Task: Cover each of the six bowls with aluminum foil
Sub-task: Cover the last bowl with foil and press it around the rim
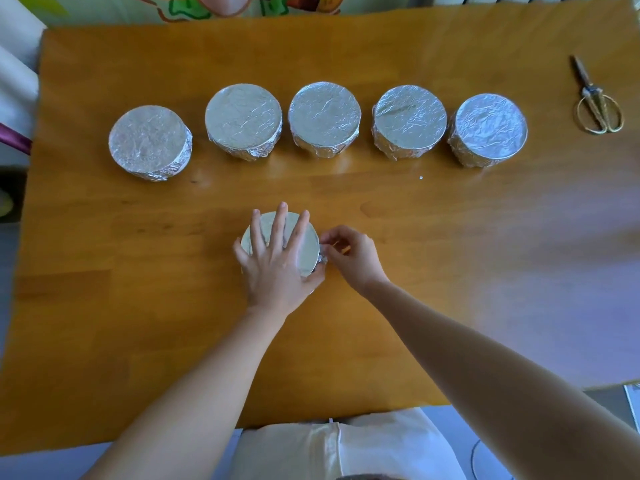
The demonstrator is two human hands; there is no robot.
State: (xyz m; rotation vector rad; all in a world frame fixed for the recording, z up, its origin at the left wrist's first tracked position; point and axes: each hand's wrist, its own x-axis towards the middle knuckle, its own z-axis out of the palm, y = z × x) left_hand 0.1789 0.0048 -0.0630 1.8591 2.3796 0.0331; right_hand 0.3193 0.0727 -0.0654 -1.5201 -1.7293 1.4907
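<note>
Several foil-covered bowls stand in a row across the far half of the wooden table (450,237), from the leftmost (149,142) to the rightmost (488,129). A sixth foil-covered bowl (304,247) sits nearer to me at the centre. My left hand (277,258) lies flat on its foil top with fingers spread. My right hand (349,254) is at the bowl's right side, its fingers curled and pinching the crumpled foil at the rim.
Gold scissors (597,105) lie at the table's far right. White cloth (329,448) covers my lap at the near edge. A colourful wall and a pale object on the left border the table.
</note>
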